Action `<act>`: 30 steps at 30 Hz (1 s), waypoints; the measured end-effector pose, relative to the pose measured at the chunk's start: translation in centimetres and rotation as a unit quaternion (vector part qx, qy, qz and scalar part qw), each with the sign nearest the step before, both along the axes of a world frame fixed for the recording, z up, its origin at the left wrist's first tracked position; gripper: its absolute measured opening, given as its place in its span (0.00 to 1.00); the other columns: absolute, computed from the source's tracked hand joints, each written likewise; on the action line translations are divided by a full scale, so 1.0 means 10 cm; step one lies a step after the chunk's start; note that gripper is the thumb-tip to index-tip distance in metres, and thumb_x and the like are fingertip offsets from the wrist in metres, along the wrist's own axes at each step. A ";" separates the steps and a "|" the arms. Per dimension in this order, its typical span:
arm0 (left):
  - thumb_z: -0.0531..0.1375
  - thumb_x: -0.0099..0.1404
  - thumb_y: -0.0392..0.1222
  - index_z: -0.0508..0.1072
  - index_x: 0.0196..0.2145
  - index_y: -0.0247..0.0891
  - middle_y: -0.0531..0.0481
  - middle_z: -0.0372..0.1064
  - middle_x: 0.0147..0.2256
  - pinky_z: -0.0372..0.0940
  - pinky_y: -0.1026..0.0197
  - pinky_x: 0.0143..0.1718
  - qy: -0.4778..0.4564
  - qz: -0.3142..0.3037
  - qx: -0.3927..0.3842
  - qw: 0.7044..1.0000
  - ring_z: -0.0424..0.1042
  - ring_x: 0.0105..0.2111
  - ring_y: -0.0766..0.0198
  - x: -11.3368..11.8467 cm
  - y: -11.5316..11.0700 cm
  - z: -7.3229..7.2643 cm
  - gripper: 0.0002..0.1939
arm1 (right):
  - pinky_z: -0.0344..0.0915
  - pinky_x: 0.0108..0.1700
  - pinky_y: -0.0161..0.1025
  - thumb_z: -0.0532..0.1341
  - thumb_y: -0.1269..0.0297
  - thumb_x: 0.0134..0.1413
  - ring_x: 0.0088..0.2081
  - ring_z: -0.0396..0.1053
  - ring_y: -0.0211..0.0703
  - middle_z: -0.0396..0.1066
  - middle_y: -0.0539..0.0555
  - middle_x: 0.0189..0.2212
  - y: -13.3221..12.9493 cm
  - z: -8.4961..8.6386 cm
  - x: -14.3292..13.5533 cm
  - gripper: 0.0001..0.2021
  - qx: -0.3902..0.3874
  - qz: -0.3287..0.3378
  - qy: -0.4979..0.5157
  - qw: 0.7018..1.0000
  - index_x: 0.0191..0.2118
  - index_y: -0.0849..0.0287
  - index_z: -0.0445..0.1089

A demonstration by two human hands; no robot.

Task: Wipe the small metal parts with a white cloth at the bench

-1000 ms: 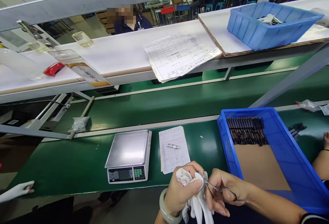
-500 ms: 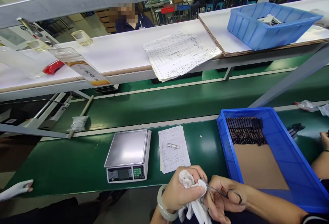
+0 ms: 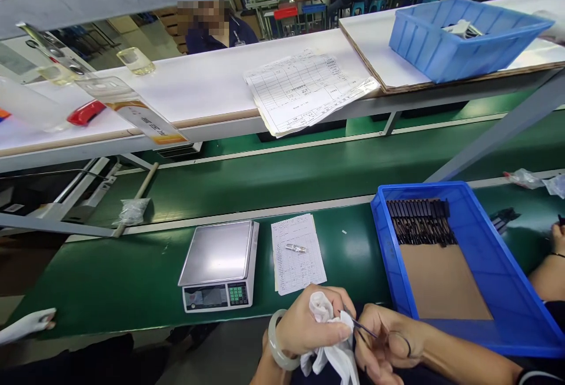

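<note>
At the lower middle, below the table's front edge, my left hand (image 3: 311,326) pinches a bunched white cloth glove (image 3: 338,358). A pale bangle (image 3: 278,341) circles that wrist. Right beside it, my right hand (image 3: 384,341) holds small scissors (image 3: 366,329), with its fingers in the handle loops. The blades point left and touch the white fabric at my left fingertips. Their tips are partly hidden by the fabric and fingers.
A scale (image 3: 218,264) and a written sheet (image 3: 298,270) with a small clear packet lie ahead. The blue bin (image 3: 498,267) holding black parts stands right. A gloved hand (image 3: 33,323) is far left; another person's arm (image 3: 549,276) is far right. A shelf (image 3: 212,90) crosses above.
The scissor blades have closed somewhat at the fabric, and my right fingers have drawn together slightly. The view has shifted a little.
</note>
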State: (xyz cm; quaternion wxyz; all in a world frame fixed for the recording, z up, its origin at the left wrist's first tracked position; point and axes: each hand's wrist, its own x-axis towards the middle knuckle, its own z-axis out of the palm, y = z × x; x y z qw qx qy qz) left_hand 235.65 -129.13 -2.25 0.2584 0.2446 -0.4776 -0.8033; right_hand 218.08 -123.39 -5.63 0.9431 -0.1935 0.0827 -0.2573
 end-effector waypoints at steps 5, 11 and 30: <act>0.66 0.51 0.42 0.61 0.19 0.34 0.48 0.64 0.26 0.52 0.65 0.24 0.008 -0.045 0.019 0.999 0.57 0.23 0.71 -0.03 0.00 -0.03 0.17 | 0.54 0.11 0.26 0.64 0.33 0.38 0.12 0.59 0.32 0.64 0.52 0.15 0.05 0.01 0.02 0.36 -0.020 -0.019 -0.009 1.000 0.26 0.72 0.70; 0.66 0.52 0.45 0.66 0.22 0.33 0.49 0.63 0.26 0.51 0.65 0.24 -0.029 -0.075 0.004 0.997 0.56 0.23 0.71 -0.03 -0.03 -0.04 0.15 | 0.45 0.09 0.25 0.65 0.38 0.41 0.08 0.51 0.28 0.58 0.48 0.09 0.09 -0.04 0.05 0.31 -0.027 -0.094 0.009 0.995 0.19 0.68 0.64; 0.70 0.47 0.44 0.69 0.19 0.32 0.50 0.65 0.26 0.55 0.65 0.26 -0.013 -0.043 0.072 0.996 0.61 0.24 0.70 -0.17 -0.05 -0.20 0.15 | 0.43 0.11 0.25 0.65 0.48 0.50 0.08 0.44 0.25 0.54 0.43 0.08 -0.03 -0.08 -0.10 0.24 -0.039 -0.215 -0.019 0.976 0.19 0.62 0.58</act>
